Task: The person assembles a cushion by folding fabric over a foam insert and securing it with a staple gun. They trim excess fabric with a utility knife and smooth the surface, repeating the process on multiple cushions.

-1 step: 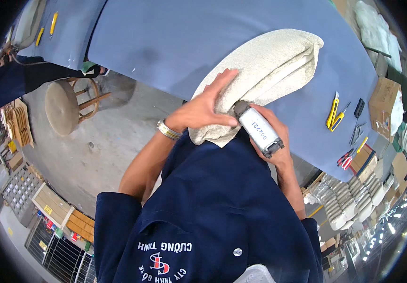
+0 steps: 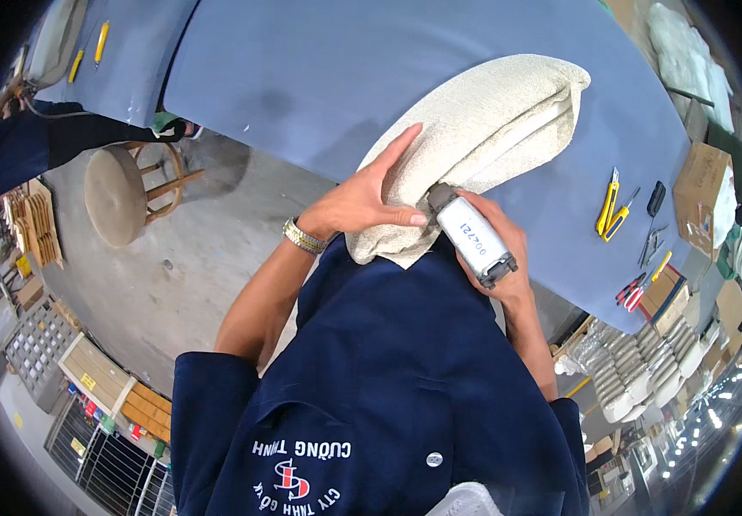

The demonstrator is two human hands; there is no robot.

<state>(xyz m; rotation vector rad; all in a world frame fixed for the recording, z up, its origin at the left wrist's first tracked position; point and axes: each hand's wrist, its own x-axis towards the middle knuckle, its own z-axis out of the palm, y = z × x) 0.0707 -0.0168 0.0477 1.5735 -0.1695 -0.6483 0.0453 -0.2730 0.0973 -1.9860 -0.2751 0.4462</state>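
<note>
A curved pad covered in cream textured fabric (image 2: 474, 107) slants from the blue-grey table toward my body, its near end by my waist. Its fabric is folded over along the inner curve. My left hand (image 2: 358, 202) grips the near part, thumb and forefinger spread wide across the cover; the other fingers are mostly hidden. In my right hand (image 2: 510, 236) is a staple gun (image 2: 472, 236) with a silver body and dark ends. Its dark nose meets the pad's folded edge close to my left thumb; whether it presses in cannot be seen.
On the blue-grey table (image 2: 302, 77) at right lie a yellow utility knife (image 2: 607, 202), a yellow-handled screwdriver (image 2: 619, 220) and red-handled pliers (image 2: 631, 291). A cardboard box (image 2: 701, 193) sits beyond. At left stands a round stool (image 2: 115, 196), near a dark-clothed person (image 2: 23, 159).
My left hand has shifted very slightly on the pad, its fingers drawn a little closer together. The staple gun and my right hand look unchanged.
</note>
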